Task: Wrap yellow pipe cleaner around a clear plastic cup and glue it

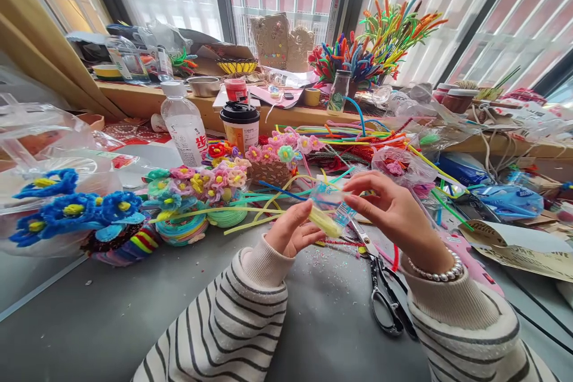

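Note:
Between my hands is a small clear plastic packet [344,212] with blue print and a barcode, and something pale yellow [326,222] at its lower end. I cannot make out what the yellow thing is. My left hand [293,230] supports the packet from the left, thumb on top and fingers underneath. The thumb and fingertips of my right hand [394,212] pinch its upper right side. Black-handled scissors [380,286] lie on the table below my right hand. Yellow pipe cleaners [242,215] stretch out left of the packet.
Fuzzy flower pots [197,191] and blue fuzzy flowers [74,209] stand at the left. Behind are a water bottle [182,125] and a lidded cup [240,125]. Loose pipe cleaners [331,132] lie across the back. A brown paper bag [519,250] is at right. Glitter specks dot the grey table [331,322].

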`<state>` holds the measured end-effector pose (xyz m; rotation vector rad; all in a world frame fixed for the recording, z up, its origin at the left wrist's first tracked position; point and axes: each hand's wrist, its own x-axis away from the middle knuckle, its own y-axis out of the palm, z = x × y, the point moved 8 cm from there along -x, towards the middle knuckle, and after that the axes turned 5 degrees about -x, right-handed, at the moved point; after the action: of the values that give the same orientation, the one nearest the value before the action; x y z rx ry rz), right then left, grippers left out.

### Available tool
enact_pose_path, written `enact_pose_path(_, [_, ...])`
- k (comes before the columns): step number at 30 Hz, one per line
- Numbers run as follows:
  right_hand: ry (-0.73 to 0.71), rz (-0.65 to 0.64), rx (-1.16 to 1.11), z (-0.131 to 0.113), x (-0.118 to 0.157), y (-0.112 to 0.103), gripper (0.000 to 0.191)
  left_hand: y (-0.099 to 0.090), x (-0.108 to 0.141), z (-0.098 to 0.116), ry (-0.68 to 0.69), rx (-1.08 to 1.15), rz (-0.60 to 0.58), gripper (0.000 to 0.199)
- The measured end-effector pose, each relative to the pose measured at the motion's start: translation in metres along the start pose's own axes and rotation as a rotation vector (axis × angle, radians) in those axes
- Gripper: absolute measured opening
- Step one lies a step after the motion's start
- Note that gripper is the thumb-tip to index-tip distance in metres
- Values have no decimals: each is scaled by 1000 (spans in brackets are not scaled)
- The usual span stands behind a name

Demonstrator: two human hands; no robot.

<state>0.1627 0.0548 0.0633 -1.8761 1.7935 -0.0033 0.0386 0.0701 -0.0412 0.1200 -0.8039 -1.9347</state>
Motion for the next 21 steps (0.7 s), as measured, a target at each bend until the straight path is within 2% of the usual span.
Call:
enact_pose_path(2, [-63, 133, 10, -5, 2, -10, 21, -4, -3, 0, 11, 59, 27, 43])
enact_pose_path(3, [-83, 155, 23, -7, 3, -11, 20, -5, -4, 1, 25, 86, 41, 43])
enact_pose_path(6, [-125, 85, 71, -16, 5, -3, 16, -9, -7, 2, 68, 133, 53, 44])
enact_pose_path(10, [-192, -26, 151, -26, 7, 12, 12, -6, -7, 2, 86, 95, -6, 50])
enact_pose_path(16, [-157, -7, 103, -20, 6, 13, 12, 3, 2, 8, 160, 78, -61, 46])
enact_pose_path(21, [-135, -14, 31, -17, 6, 13, 12, 7, 8, 13, 209, 14, -50, 57])
